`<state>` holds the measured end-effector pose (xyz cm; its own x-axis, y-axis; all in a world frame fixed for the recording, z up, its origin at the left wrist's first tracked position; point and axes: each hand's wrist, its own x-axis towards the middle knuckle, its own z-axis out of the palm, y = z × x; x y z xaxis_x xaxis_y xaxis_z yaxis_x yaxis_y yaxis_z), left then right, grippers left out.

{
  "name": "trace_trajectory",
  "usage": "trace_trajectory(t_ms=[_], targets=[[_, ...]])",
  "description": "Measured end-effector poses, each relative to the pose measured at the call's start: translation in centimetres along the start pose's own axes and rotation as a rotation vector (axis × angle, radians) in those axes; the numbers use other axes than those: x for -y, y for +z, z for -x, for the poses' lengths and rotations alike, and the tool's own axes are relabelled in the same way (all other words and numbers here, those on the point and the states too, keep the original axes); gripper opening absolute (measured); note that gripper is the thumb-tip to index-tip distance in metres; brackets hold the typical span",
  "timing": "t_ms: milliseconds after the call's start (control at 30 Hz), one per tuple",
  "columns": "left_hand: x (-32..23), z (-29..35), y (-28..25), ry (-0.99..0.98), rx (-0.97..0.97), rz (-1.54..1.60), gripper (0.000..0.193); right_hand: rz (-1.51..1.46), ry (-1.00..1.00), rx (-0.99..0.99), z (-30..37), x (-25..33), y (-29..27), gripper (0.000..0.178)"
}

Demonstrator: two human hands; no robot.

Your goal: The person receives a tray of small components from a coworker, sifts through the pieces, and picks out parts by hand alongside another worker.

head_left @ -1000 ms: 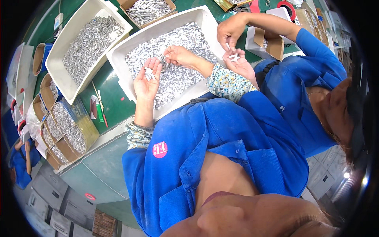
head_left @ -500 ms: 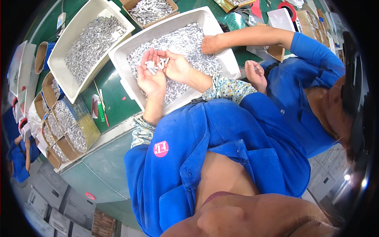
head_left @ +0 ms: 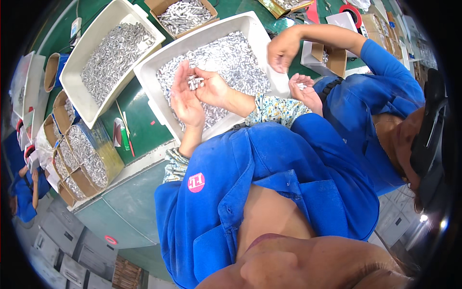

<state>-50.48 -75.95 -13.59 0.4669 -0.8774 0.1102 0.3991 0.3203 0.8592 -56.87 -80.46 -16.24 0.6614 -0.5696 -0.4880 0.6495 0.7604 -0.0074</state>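
A pile of short silvery metal cylinders (head_left: 195,83) rests in my cupped right hand (head_left: 215,90). Against its fingertips stands my left hand (head_left: 188,103), turned on its side with its fingers stretched out; whether any pieces lie in it cannot be made out. Both are above a large white plastic tub (head_left: 156,111), whose floor is covered with many more of the same cylinders (head_left: 231,58). At the tub's right rim a co-worker's hand (head_left: 283,50) hangs with bent fingers, and that person's other hand (head_left: 306,92) lies palm up with a few cylinders in it.
A second white tub (head_left: 72,82) of metal pieces stands at the left, with a cardboard box (head_left: 185,19) of larger ones behind. Divided cardboard bins (head_left: 84,154) sit at the table's left edge. Near them lie a green and red pen-like tool (head_left: 126,139) and a small open carton (head_left: 332,60) stands right.
My left hand has tipped onto its side, and the cylinders now lie gathered toward my right hand. The co-worker's hand has lifted out of the tub and moved right toward their other hand.
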Motion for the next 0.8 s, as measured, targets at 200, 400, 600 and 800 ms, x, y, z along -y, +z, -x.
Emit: trace_trajectory(t_ms=[200, 400, 600, 800], targets=[[-1.9, -0.4, -2.9, 0.107, -0.162, -0.121, 0.041, -0.032, 0.134, 0.298, -5.0, 5.6, -1.6, 0.032], [-1.5, 0.7, -4.4, -0.079, -0.300, -0.154, 0.030, 1.337, -0.873, 0.202, -4.8, 10.1, 8.8, 0.019], [-0.7, 1.0, -5.1, -0.213, -0.329, -0.261, 0.023, 1.659, -0.502, -0.188, -2.6, 7.0, 0.5, 0.018], [-0.2, 1.2, -5.3, -0.262, -0.320, -0.265, 0.016, 2.370, -0.728, -0.181, -3.7, 6.0, -4.0, 0.007]])
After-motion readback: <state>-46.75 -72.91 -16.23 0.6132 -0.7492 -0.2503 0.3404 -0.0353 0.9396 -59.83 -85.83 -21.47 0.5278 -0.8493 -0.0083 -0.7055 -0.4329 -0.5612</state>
